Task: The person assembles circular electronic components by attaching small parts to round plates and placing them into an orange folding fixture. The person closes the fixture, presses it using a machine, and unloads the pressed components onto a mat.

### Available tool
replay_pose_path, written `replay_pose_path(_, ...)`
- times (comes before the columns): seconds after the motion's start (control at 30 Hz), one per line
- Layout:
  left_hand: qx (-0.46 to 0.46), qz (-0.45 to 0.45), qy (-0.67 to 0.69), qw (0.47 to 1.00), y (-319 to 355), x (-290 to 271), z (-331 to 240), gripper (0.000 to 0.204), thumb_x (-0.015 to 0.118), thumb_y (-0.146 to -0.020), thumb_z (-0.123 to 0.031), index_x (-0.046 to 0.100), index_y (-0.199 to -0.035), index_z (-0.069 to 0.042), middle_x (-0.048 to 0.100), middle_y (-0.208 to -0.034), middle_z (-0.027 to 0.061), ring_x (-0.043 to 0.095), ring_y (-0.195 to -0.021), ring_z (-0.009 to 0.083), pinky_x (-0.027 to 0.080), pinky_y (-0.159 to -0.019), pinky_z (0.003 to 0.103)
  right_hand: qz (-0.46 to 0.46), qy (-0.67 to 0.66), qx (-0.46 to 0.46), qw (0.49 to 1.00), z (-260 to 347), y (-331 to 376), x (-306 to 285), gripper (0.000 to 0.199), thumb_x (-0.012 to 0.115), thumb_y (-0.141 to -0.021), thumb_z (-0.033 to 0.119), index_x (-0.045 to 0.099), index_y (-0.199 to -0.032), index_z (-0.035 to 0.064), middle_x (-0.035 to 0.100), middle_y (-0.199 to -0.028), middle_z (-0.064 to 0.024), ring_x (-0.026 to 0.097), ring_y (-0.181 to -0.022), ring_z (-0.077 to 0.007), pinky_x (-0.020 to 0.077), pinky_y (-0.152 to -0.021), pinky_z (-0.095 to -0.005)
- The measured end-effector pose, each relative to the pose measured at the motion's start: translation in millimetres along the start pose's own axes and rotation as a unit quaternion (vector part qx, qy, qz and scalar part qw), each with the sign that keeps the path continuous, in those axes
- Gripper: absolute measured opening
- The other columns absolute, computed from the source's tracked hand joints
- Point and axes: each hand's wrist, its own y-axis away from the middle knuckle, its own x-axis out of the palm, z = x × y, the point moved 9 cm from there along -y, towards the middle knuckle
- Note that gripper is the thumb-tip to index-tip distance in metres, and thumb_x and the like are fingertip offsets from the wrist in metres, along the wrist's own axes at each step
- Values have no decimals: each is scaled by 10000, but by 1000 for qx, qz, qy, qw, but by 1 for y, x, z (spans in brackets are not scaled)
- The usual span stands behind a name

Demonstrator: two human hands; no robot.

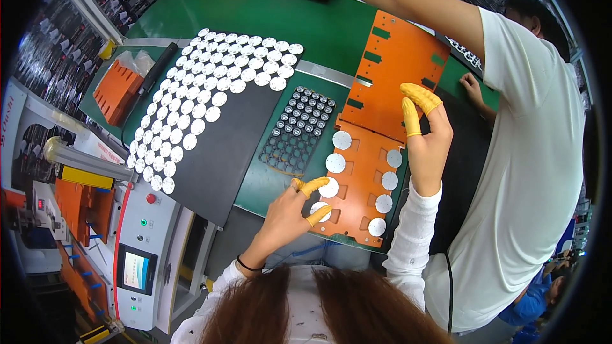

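Note:
An orange fixture lies before me, with white round discs in a row down each long side. Its other leaf, an orange plate with rectangular cutouts, extends away from it at the far side. My left hand, in yellow finger cots, is at the fixture's left edge. Its thumb and index finger are spread, with the tips by two white discs; whether they press on them I cannot tell. Over the right edge of the orange plate hovers my right hand, also in yellow cots, thumb and fingers apart with nothing visible between them.
A black board carrying many white discs lies left. Between it and the fixture sits a black tray of small round parts. A machine with a screen stands lower left. A co-worker in a white shirt reaches across from the right.

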Motion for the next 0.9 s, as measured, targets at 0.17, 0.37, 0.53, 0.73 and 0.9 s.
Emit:
replay_pose_path(0.17, -16, -71, 90, 993, 6, -14, 13, 505, 732, -856, -277, 580, -1317, -137, 567, -974, 123, 570, -739, 240, 491, -663, 362, 9, -10, -10, 1000, 7, 14, 2, 231, 661, -869, -21, 705, -1095, -4, 647, -1055, -136, 652, -905, -232, 529, -766, -284)
replay_pose_path(0.37, 9, -229, 142, 963, 21, -36, 44, 310, 701, -864, -42, 649, -1168, -18, 538, -738, 50, 403, -543, 117, 350, -511, 248, 20, -22, 40, 999, 0, 40, -2, 234, 666, -866, -8, 703, -1097, -2, 657, -1027, -130, 645, -890, -239, 500, -776, -303)
replay_pose_path(0.53, 52, -284, 127, 949, 27, -34, 41, 213, 679, -869, -14, 678, -1082, -2, 616, -762, 62, 423, -509, 96, 338, -477, 248, 10, -9, 48, 999, 0, 49, -15, 220, 663, -871, 0, 704, -1087, -4, 666, -1024, -137, 657, -903, -253, 503, -788, -305)
replay_pose_path(0.73, 86, -320, 112, 937, 35, -33, 42, 164, 653, -879, 8, 682, -1041, 14, 675, -798, 73, 476, -506, 92, 358, -471, 238, 0, -23, 67, 998, 5, 69, -21, 213, 661, -879, 16, 701, -1086, -8, 680, -1033, -139, 674, -928, -263, 512, -803, -314)
replay_pose_path(0.9, 98, -340, 122, 927, 39, -31, 48, 159, 651, -878, 9, 681, -1033, 20, 700, -836, 80, 511, -517, 94, 373, -473, 229, -55, -54, 106, 991, -6, 98, -31, 225, 627, -894, -17, 684, -1112, -13, 684, -1040, -125, 675, -943, -234, 513, -823, -302)
